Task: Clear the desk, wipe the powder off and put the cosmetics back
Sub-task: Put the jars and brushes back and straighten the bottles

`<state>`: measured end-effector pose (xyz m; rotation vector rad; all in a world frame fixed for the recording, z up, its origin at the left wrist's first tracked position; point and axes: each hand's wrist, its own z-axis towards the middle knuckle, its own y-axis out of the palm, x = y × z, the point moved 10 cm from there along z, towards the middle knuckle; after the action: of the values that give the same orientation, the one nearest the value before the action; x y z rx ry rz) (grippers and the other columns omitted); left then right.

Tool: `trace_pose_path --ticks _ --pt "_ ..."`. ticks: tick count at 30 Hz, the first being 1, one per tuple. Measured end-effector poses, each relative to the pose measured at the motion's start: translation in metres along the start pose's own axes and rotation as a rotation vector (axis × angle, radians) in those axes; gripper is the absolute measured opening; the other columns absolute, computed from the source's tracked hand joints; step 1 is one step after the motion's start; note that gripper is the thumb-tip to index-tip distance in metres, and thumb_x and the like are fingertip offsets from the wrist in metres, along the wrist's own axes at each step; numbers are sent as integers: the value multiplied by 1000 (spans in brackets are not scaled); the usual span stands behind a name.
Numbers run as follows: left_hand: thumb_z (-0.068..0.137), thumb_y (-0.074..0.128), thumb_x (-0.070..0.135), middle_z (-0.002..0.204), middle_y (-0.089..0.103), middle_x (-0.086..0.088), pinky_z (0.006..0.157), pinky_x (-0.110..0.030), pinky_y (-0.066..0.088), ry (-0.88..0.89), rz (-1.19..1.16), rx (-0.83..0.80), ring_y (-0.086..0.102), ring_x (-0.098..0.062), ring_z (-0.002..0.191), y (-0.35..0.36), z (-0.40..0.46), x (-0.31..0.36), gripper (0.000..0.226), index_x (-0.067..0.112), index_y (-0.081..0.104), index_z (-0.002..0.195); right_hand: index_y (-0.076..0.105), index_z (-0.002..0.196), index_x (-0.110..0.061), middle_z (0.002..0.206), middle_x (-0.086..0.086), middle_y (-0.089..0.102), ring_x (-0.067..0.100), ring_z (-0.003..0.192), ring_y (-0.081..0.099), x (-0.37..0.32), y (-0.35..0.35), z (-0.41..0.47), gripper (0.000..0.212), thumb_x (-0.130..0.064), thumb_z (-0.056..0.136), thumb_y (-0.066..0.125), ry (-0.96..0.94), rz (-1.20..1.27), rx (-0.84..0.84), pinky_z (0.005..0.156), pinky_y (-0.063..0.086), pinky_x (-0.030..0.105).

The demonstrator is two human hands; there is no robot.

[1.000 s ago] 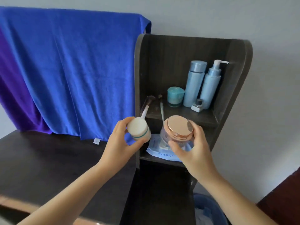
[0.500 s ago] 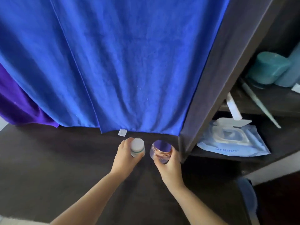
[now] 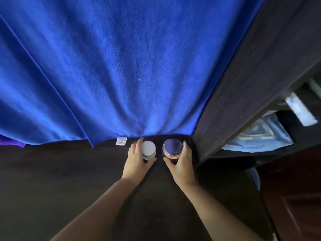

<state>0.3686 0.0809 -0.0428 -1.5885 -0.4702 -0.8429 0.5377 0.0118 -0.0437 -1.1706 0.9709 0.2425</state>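
The left hand [image 3: 137, 160] was curled round a small white-lidded round jar [image 3: 148, 150] and the right hand [image 3: 182, 160] round a clear jar with a shiny rose-gold lid [image 3: 172, 149], both jars low at the back of the dark wooden desk [image 3: 60, 180]. They sat side by side just under the hanging blue towel [image 3: 121, 66], beside the dark shelf unit's side panel [image 3: 243, 84]. My guess was that she tucked them into that corner to keep the front of the desk free.
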Motion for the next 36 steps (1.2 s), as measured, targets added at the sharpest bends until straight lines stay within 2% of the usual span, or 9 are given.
trace_pose_path --ticks 4,7,10,15,19,24,26,29,36 --pt "77 72 28 138 39 -8 100 -32 34 102 41 111 31 -20 129 -30 -12 41 79 13 28 141 27 141 0 146 16 34 26 137 33 -26 -27 -10 93 -38 71 75 -137 45 -65 110 25 28" --pt "80 68 26 126 46 -5 99 -20 29 238 -23 270 37 -15 118 -63 -35 98 66 10 36 136 34 138 -10 143 2 38 7 135 33 -63 -74 -34 77 -52 79 60 -359 158 -136 112 28 22" --pt "81 59 29 115 47 1 94 -6 28 403 -122 407 45 -8 106 -84 -69 173 54 17 40 129 42 133 -17 138 -7 43 -1 130 37 -94 -147 -61 56 -49 87 51 -569 202 -180 108 30 15" --pt "83 48 27 110 47 8 87 -2 33 656 -213 489 48 -6 100 -80 -127 309 35 19 43 117 58 113 -15 114 -3 60 3 112 54 -116 -299 -86 25 -28 93 51 -875 163 73 96 42 18" --pt "87 48 23 104 48 12 89 -10 37 837 -156 436 48 -3 100 -62 -138 405 28 20 49 115 61 108 -12 104 -7 56 1 99 56 -102 -390 -43 21 -19 90 53 -821 153 259 86 46 18" --pt "86 61 17 133 41 -12 104 -32 32 507 -98 352 39 -24 124 -35 -47 453 59 7 34 137 44 131 -7 126 10 48 20 114 51 -65 -427 62 48 -19 88 60 -426 71 334 95 44 32" --pt "85 62 23 142 30 -17 107 -35 26 323 -39 304 28 -30 131 -26 -11 452 73 4 21 142 42 131 -5 129 13 46 26 117 49 -59 -420 88 51 -25 88 61 -354 -2 309 94 41 34" --pt "82 66 31 139 33 -17 104 -40 32 165 48 209 34 -33 127 -8 25 445 80 5 20 141 50 118 -5 119 14 48 30 111 51 -57 -410 103 41 -26 85 64 -317 -63 316 86 46 38" --pt "76 72 30 125 49 -13 90 -40 47 128 37 190 51 -29 112 -3 35 439 68 8 33 127 53 111 -4 112 17 48 33 105 50 -52 -400 113 37 -28 85 64 -306 -164 281 87 46 41"
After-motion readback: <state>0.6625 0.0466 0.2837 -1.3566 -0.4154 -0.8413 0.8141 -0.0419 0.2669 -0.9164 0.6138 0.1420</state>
